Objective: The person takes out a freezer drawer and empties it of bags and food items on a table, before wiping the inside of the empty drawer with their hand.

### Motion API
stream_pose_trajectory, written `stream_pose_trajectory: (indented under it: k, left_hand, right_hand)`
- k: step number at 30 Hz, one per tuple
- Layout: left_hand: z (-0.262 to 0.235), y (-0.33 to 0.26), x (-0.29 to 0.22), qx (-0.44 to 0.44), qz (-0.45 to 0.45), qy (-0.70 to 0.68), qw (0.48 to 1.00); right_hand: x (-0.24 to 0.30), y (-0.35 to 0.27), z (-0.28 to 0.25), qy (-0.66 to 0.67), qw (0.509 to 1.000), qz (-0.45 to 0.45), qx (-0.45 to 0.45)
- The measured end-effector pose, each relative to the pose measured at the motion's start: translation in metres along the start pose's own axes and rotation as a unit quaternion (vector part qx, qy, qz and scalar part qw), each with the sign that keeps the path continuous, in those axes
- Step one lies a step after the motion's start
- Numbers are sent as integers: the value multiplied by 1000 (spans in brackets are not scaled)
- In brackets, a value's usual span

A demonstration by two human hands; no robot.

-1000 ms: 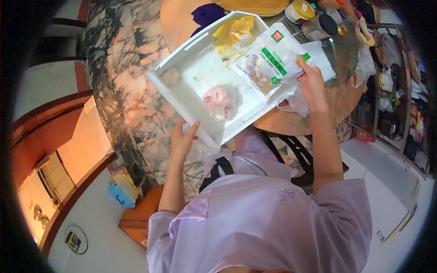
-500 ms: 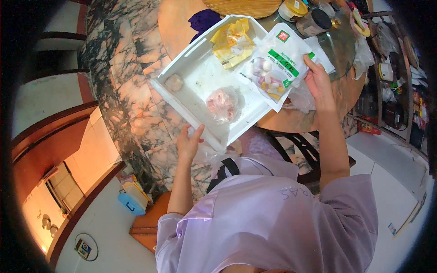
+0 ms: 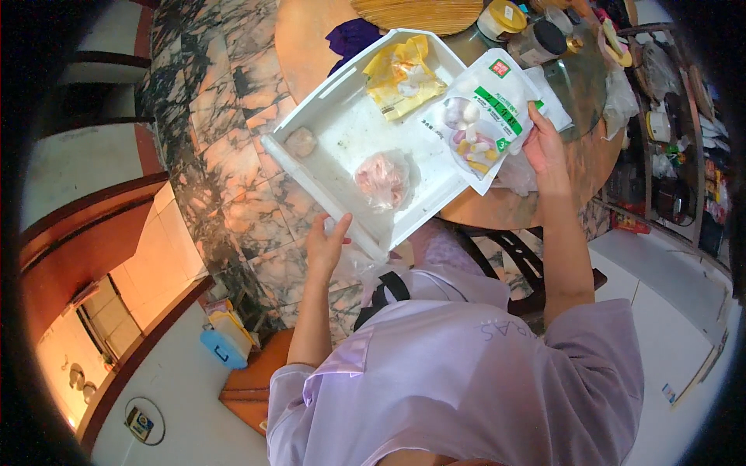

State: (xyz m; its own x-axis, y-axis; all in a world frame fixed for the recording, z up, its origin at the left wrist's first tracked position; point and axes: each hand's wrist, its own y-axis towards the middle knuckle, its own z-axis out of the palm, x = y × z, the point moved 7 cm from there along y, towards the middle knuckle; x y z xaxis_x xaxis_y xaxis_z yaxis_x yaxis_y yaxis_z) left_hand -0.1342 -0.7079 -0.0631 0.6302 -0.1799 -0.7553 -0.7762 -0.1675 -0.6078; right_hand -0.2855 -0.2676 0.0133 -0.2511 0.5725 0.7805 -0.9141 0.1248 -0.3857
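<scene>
A: What do your hands hold, going left to right?

B: Your left hand point(image 3: 326, 245) grips the near corner of a white plastic drawer tray point(image 3: 342, 136), thumb over the rim. You carry the tray tilted in the air, its far end over the edge of a round wooden table point(image 3: 311, 31).

A: What lies in the tray?

B: A small brownish lump point(image 3: 300, 141) at the left wall, a clear bag of pale pink meat point(image 3: 382, 179) near the middle, and a yellow bag point(image 3: 401, 74) at the far end. All three are inside it.

A: And on the right?

B: Your right hand point(image 3: 544, 147) closes on the edge of a white and green packet of mixed pieces point(image 3: 483, 128), which rests across the tray's right rim, half in and half out.

A: How far along does that look?

B: I judge the tray lifted but not yet set down, with three items loaded. The packet seems midway, neither fully in nor out.

A: Anything beyond?

B: Jars point(image 3: 536, 39) stand on the table, right of the tray's far end.
</scene>
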Motion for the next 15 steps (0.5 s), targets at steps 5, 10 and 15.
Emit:
stream_pose_trajectory:
  k: [5, 10, 15]
  left_hand:
    - [-1, -4, -9, 3, -5, -1, 1000]
    - [-14, 0, -7, 2, -20, 19, 1000]
    - [-17, -3, -13, -1, -31, -1, 1000]
  right_hand:
    - [6, -6, -4, -7, 999, -24, -23]
    - [6, -11, -26, 1, 997, -42, -72]
    - [25, -23, -60, 55, 991, -84, -93]
